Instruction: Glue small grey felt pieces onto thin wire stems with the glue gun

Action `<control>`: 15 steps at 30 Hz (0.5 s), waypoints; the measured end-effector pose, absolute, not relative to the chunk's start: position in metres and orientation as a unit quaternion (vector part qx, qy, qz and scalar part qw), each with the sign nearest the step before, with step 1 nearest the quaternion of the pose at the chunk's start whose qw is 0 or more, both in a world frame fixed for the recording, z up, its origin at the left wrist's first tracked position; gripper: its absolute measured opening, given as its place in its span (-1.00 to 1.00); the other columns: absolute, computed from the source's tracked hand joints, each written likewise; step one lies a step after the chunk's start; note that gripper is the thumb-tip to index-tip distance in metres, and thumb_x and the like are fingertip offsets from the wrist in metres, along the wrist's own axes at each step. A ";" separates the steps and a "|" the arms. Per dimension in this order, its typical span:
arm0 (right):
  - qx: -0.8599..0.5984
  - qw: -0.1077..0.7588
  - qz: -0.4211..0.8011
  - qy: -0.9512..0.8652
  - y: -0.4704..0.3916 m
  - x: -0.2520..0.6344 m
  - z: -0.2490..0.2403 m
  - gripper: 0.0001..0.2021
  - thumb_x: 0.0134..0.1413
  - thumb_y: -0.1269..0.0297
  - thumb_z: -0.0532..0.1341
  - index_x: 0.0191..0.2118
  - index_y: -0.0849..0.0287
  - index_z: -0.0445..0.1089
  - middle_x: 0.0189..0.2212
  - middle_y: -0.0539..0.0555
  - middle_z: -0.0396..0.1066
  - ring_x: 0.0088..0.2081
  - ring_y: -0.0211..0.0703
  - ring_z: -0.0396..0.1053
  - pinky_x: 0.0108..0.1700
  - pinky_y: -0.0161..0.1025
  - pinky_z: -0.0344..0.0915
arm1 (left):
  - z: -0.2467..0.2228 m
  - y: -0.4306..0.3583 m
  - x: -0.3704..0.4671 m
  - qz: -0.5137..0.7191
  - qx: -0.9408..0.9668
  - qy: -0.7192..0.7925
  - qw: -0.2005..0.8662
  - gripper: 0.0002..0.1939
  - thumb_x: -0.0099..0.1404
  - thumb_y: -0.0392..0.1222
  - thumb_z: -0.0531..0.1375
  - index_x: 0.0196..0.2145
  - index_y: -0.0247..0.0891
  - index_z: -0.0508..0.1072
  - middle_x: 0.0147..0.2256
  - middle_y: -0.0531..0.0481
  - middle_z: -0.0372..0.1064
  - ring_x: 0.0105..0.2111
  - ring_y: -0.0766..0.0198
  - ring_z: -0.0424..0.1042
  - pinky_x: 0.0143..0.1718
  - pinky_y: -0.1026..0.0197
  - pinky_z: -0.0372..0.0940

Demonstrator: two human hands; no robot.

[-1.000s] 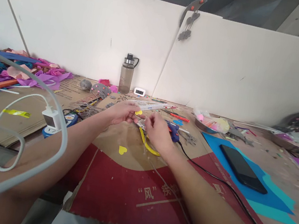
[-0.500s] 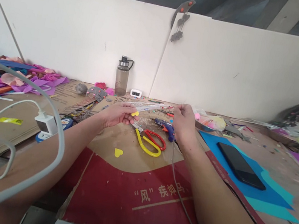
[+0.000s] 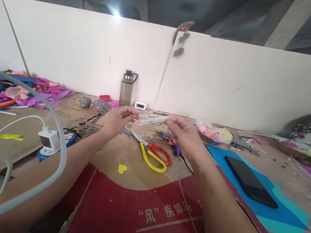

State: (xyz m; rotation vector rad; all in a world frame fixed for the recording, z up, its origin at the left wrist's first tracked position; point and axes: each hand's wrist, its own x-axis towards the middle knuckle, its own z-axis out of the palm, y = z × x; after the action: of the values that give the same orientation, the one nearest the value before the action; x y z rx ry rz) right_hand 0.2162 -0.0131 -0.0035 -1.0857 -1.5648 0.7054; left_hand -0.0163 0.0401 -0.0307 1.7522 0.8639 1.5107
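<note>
My left hand is raised over the cardboard with thumb and fingers pinched; what lies between them is too small to make out. Opposite it, my right hand also pinches, its fingertips by the white sticks; anything in its grip cannot be made out. Below and between the hands lie scissors with one yellow and one red handle, blades pointing up and left. A glue gun, blue in part, is partly hidden behind my right hand. Nearer to me, a yellow heart cutout rests on the cardboard.
A bottle and small digital clock stand by the white partition. To the right, a phone lies on blue sheets. At left are a charger, a looping white cable and coloured scraps.
The view has tilted up. The yellow heart seen at my left fingers is no longer visible. My right hand has come lower and closer to the left, its fingertips now by the white sticks.
</note>
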 end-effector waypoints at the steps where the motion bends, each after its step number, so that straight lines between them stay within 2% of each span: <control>1: -0.453 0.489 0.310 -0.678 -0.015 0.210 -0.005 -0.76 -0.02 0.06 0.18 -0.40 0.14 0.38 -0.64 -0.11 0.14 -0.59 -0.32 0.03 -0.52 -0.32 0.01 | -0.030 0.037 -0.016 0.581 0.681 0.327 0.303 -0.84 0.16 -0.13 0.26 -0.32 -0.25 0.48 -0.26 -0.09 0.50 -0.25 0.22 0.49 -0.24 0.19 0.36; 4: -0.451 0.472 0.305 -0.693 -0.018 0.193 -0.013 -0.79 -0.02 0.10 0.17 -0.41 0.15 0.38 -0.56 -0.07 0.24 -0.50 -0.28 0.13 -0.43 -0.30 0.10 | -0.023 0.023 -0.014 0.560 0.732 0.335 0.195 -0.93 0.18 -0.23 0.23 -0.39 -0.18 0.53 -0.16 -0.10 0.48 -0.12 0.20 0.43 -0.12 0.18 0.32; 8: -0.446 0.494 0.294 -0.686 -0.017 0.182 -0.022 -0.76 0.03 0.10 0.13 -0.34 0.17 0.39 -0.51 -0.04 0.28 -0.45 -0.25 0.16 -0.37 -0.29 0.13 | -0.018 0.012 -0.009 0.549 0.751 0.334 0.152 -0.88 0.11 -0.32 0.27 -0.46 -0.11 0.57 -0.17 -0.09 0.47 -0.08 0.17 0.39 0.04 0.12 0.24; 11: -0.438 0.498 0.300 -0.686 -0.015 0.179 -0.026 -0.75 0.02 0.09 0.14 -0.32 0.17 0.39 -0.49 -0.03 0.30 -0.44 -0.25 0.16 -0.38 -0.29 0.12 | -0.020 0.012 -0.007 0.522 0.777 0.324 0.137 -0.85 0.13 -0.34 0.25 -0.45 -0.10 0.58 -0.23 -0.08 0.46 -0.14 0.18 0.40 0.04 0.12 0.23; 15: -0.424 0.503 0.342 -0.671 -0.014 0.178 -0.030 -0.75 -0.01 0.07 0.17 -0.43 0.17 0.36 -0.55 -0.08 0.21 -0.51 -0.29 0.09 -0.43 -0.30 0.07 | -0.027 0.012 -0.003 0.490 0.804 0.318 0.115 -0.84 0.17 -0.32 0.21 -0.43 -0.11 0.57 -0.26 -0.06 0.47 -0.17 0.20 0.41 -0.01 0.15 0.25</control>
State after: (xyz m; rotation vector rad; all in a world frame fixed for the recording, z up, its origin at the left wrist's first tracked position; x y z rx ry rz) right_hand 0.1782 -0.0136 -0.0299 -1.0251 -1.6207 0.8254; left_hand -0.0029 0.0119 -0.0270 2.3544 0.9317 1.4343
